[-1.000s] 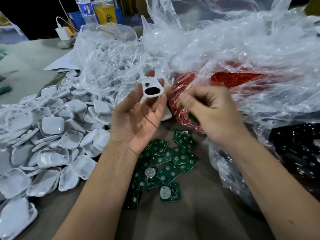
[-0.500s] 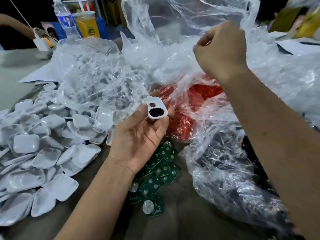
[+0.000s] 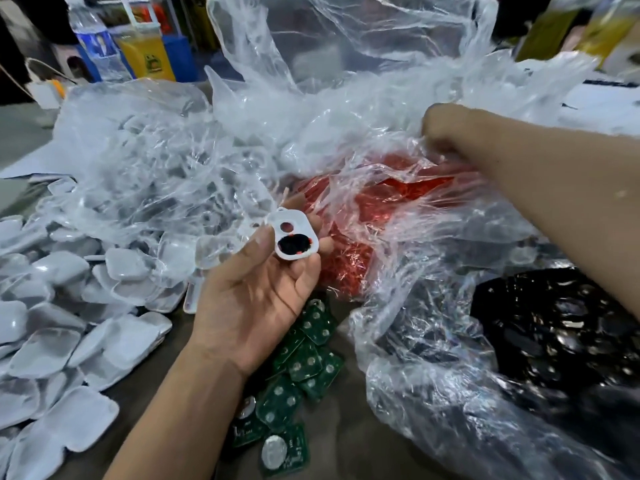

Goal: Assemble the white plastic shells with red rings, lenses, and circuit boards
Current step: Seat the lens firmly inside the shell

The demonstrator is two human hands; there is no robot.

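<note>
Head-camera view down onto a cluttered grey table [image 3: 346, 445]. Left hand [image 3: 256, 306] raised palm-up at centre, thumb and fingertips pinching one white plastic shell [image 3: 294, 237] by its edges; shell tilted toward the camera, with a small round hole above a larger oval opening filled dark, flecks of red at the oval's rim. Right hand [image 3: 453, 133] reaching in from the right, upper centre, fingers curled against crumpled clear plastic bags [image 3: 311, 98]; grip blurred, so impossible to tell whether pinching the film or anything else. Just below that hand, a heap of red rings [image 3: 363, 209] seen through the plastic. Left side: a large pile of loose white shells [image 3: 69, 323]. Beneath the left wrist, green circuit boards [image 3: 298, 375] scattered on the table. Lower right, dark lenses [image 3: 554, 323] in a bag. Far back left, a water bottle [image 3: 93, 39] and a yellow drink cup [image 3: 149, 53].
</note>
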